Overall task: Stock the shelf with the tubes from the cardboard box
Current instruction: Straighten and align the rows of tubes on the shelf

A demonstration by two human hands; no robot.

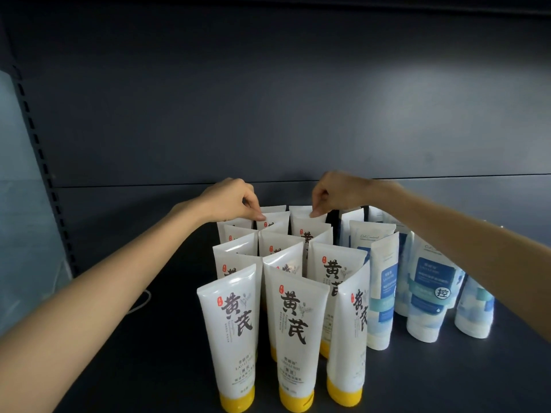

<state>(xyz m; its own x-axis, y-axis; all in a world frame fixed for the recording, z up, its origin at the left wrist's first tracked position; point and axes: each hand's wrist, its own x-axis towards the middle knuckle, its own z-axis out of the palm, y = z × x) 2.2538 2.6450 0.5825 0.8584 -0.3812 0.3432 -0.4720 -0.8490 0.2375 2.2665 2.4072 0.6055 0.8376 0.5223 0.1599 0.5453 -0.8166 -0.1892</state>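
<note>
Several white tubes with yellow caps (293,329) stand cap-down in rows on the dark shelf (143,338). My left hand (231,201) pinches the top edge of a rear white tube (272,219) in the back rows. My right hand (337,192) pinches the top edge of the neighbouring rear white tube (308,220). Both arms reach over the front rows. The cardboard box is out of view.
A group of white and blue tubes (426,293) stands to the right of the yellow-capped ones, under my right forearm. The shelf's dark back panel (268,114) rises behind. A slotted upright (44,174) runs along the left side. A thin white cord (140,302) lies at left.
</note>
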